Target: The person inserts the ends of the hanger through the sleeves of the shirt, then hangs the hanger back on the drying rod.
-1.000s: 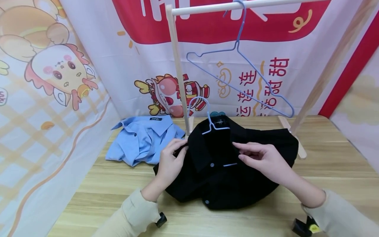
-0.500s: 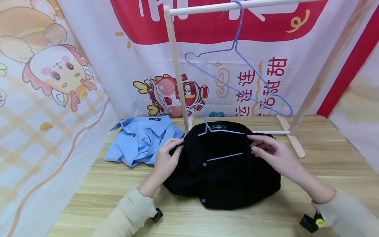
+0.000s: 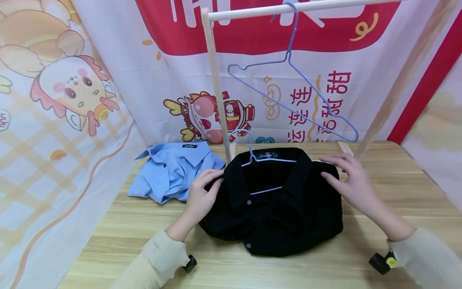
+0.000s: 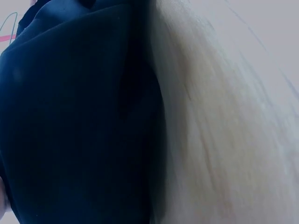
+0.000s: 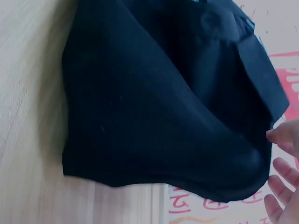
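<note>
A black buttoned shirt [image 3: 274,224] sits bunched on the table, its collar facing up. A blue wire hanger [image 3: 251,146] is inside it; the hook rises from the neck opening and the lower bar crosses inside. My left hand [image 3: 202,192] pinches the shirt by its left shoulder, beside the collar. My right hand [image 3: 351,180] is at the right shoulder, thumb and fingers spread apart. In the right wrist view, those fingertips [image 5: 275,184] lie along the edge of the black cloth. The left wrist view shows mostly dark fabric [image 4: 79,116] close up.
A crumpled light blue shirt [image 3: 173,168] lies on the wooden table [image 3: 108,237] to the left. Behind the black shirt stands a wooden rack [image 3: 216,80], with another blue hanger [image 3: 288,60] on its rail [image 3: 325,5]. Printed cloth [image 3: 159,92] encloses the back and sides.
My right hand has moved right from the collar to the shoulder and let go of the collar edge. The neck opening is wider and the right collar flap lies down. The left hand stays.
</note>
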The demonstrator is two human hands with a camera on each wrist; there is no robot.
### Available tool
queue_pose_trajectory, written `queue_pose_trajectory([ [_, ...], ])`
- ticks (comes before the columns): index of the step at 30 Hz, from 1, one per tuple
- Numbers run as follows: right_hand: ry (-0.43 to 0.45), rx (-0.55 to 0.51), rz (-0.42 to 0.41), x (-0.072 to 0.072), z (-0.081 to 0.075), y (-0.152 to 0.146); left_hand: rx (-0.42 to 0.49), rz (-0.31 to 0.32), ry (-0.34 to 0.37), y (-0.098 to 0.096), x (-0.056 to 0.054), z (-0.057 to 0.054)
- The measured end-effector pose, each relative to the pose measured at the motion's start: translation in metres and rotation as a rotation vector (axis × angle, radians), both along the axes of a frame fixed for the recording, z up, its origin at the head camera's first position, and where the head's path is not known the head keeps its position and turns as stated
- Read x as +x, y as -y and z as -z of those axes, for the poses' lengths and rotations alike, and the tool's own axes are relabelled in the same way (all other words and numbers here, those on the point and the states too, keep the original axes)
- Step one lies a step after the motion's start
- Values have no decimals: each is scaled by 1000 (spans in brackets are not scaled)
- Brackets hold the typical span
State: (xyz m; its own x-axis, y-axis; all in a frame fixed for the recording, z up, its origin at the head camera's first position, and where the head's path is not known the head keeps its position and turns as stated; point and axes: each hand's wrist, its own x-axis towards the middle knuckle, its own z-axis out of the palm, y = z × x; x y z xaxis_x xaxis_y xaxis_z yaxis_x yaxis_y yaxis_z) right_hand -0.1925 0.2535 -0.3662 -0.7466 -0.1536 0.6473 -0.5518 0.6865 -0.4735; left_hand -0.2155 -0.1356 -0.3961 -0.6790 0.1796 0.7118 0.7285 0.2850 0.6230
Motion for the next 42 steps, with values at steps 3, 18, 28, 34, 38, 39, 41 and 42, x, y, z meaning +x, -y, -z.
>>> queue_pose_trajectory([
  [3, 15, 4, 8, -2, 2, -3, 5, 10, -16, 0, 0, 1],
  [18, -86, 9, -42, -4, 2, 11, 27, 31, -69, -5, 2, 6],
  [28, -144, 35, -65, -2, -5, 24, 41, 51, -64, -13, 7, 4],
  [34, -136, 45, -78, -2, -9, 30, 55, 49, -30, -15, 8, 5],
  [38, -32, 15, -78, 1, -8, 29, 15, 49, -16, -12, 9, 1],
  [39, -4, 1, -77, 2, -7, 28, -1, 51, -9, -11, 9, 0],
  [41, 42, -30, -81, 3, -5, 26, -32, 59, 6, -8, 10, -4],
  [42, 55, -40, -89, 4, -4, 25, -44, 64, 16, -6, 10, -6],
])
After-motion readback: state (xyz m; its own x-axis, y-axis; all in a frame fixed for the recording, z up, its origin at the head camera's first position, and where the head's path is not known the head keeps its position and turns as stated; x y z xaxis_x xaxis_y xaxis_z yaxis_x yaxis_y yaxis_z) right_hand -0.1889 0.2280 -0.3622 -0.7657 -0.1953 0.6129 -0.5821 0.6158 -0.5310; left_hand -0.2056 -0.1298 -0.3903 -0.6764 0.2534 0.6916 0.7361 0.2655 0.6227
